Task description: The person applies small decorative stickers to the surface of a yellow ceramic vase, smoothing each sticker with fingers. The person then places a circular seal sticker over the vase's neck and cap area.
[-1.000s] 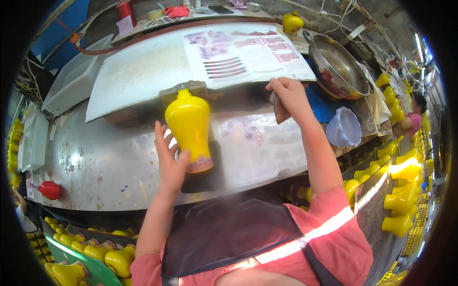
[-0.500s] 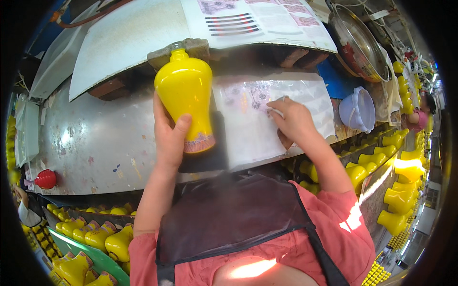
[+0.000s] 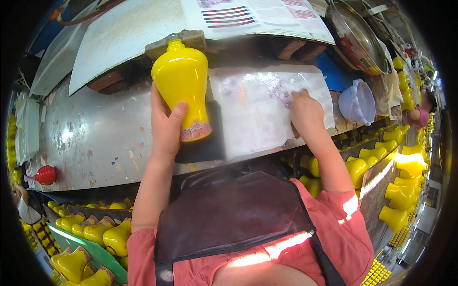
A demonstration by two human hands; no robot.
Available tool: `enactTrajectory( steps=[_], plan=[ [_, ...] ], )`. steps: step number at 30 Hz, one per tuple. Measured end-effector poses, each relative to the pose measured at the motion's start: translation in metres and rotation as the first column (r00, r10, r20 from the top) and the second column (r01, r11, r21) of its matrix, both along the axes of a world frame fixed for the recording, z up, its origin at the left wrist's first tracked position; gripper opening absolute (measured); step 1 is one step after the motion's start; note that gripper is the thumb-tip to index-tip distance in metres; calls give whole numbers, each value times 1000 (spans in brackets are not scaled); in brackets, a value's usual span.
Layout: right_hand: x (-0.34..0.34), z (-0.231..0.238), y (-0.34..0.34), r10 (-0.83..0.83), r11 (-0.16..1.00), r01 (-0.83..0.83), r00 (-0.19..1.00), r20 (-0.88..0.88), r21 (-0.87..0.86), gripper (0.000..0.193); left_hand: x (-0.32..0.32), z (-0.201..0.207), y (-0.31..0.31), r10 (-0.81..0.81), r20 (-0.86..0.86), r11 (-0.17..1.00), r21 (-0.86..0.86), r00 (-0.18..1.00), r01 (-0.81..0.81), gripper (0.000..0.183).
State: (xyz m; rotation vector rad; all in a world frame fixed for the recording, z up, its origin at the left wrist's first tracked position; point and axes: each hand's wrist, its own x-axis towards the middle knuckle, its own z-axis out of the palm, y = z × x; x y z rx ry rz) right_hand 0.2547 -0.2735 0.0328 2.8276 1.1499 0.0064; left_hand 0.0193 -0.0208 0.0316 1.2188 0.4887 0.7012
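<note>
Yellow vase in the left hand, right hand over a patterned sheet

The left hand (image 3: 164, 126) grips a glossy yellow vase (image 3: 181, 86), its fingers passing behind the vase's left side and its thumb laid across the front of the lower body. The vase lies just beyond and to the right of this hand, with its neck pointing away from the person and its base, ringed by a pink and blue band (image 3: 195, 130), beside the thumb. A dark pad (image 3: 205, 148) lies to the right of the left wrist, partly under the vase; a grey-brown block (image 3: 193, 40) sits beyond the hand, at the vase's neck. Whether neck and block touch cannot be told.

The right hand (image 3: 307, 114) is curled over a white sheet (image 3: 253, 128), its fingertips at the edge of a purple motif (image 3: 279, 93) just to their left. A brown piece (image 3: 296, 131) shows beneath the palm; whether the fingers pinch anything cannot be told. A lavender bucket (image 3: 358, 102) stands to the right of this hand. Well to the left of the left hand, a red container (image 3: 45, 175) rests on the metal tabletop (image 3: 95, 143). Beyond both hands extends a white board (image 3: 133, 38).
</note>
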Motion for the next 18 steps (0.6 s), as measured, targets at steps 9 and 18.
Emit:
enactTrajectory(
  steps=[9, 18],
  plan=[
    [-45, -6, 18, 279, 958, -285, 953, -121, -40, 38, -1, 4, 1, -9, -2, 1000, 19, 1000, 10, 93],
    [-83, 1, -30, 241, 966, -229, 966, -94, 122, 43, -1, 10, 3, -53, -53, 997, 49, 997, 56, 94]
  ],
)
